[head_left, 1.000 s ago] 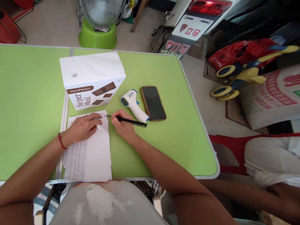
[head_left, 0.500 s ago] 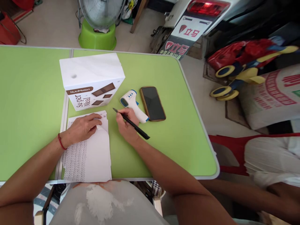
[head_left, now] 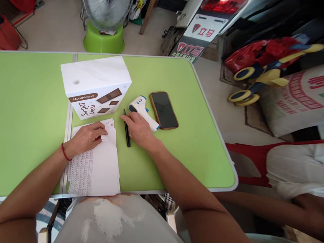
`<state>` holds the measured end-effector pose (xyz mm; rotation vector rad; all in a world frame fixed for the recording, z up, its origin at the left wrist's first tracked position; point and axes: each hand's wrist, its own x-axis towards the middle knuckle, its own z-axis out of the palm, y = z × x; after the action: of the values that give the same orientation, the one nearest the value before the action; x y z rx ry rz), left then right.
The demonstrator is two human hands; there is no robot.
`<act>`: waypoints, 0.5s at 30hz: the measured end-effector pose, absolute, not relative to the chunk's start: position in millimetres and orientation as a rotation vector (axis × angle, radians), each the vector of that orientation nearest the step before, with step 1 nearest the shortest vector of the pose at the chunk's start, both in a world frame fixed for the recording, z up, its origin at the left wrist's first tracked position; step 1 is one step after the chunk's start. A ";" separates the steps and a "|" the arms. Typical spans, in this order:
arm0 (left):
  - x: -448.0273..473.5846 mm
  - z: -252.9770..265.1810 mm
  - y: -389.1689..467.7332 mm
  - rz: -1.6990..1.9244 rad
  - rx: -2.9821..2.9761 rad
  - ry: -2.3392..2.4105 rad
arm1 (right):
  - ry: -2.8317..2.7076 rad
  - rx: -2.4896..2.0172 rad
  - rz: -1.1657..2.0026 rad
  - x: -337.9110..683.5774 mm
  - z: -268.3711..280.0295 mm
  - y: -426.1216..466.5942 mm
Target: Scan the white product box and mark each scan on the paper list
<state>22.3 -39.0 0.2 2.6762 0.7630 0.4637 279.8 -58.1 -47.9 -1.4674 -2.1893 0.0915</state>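
My left hand (head_left: 87, 137), with a red cord at the wrist, rests on a stack of paper sheets (head_left: 105, 172) covered on the left with rows of handwriting. Its fingers are closed on a lifted fold of the top sheet. A black pen (head_left: 127, 133) lies on the table just right of the stack. The fingertips of my right hand (head_left: 139, 130) reach across the pen's upper part, palm down, fingers loosely stretched. Beside that hand is a white and blue infrared thermometer (head_left: 144, 113), its handle partly covered. A phone in a brown case (head_left: 164, 110) lies right of it.
A white NutriMotion box (head_left: 96, 76) stands behind the papers on the green table (head_left: 192, 152). Beyond the table are a fan (head_left: 107, 13) on a green stool (head_left: 103, 38) and a scooter's rear. At right, a person in white (head_left: 295, 165) sits on a red chair.
My right hand has turned palm down and laid the pen from a writing grip onto the table, its tip pointing away. My left hand stays on the sheets.
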 end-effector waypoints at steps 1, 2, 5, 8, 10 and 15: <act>22.2 0.2 -39.0 0.460 2.671 0.766 | -2.197 -1.467 0.072 279.4 -45.9 -58.3; 22.2 0.2 -39.2 0.457 2.669 0.771 | -2.190 -1.456 0.045 278.7 -43.4 -58.9; 22.5 0.9 -40.1 0.452 2.660 0.777 | -2.122 -1.341 0.070 273.5 -34.7 -63.6; 23.1 2.7 -40.9 0.442 2.642 0.781 | -2.153 -1.254 0.210 263.5 -28.9 -71.1; 23.4 4.3 -41.2 0.414 2.627 0.795 | -2.236 -1.300 0.243 255.8 -27.9 -75.8; 25.0 6.7 -42.2 0.362 2.613 0.827 | -2.246 -1.459 0.286 241.3 -29.5 -81.2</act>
<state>25.0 -42.2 6.7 2.6127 0.8265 0.3622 241.3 -81.2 -29.5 -1.4588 -2.2461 0.2860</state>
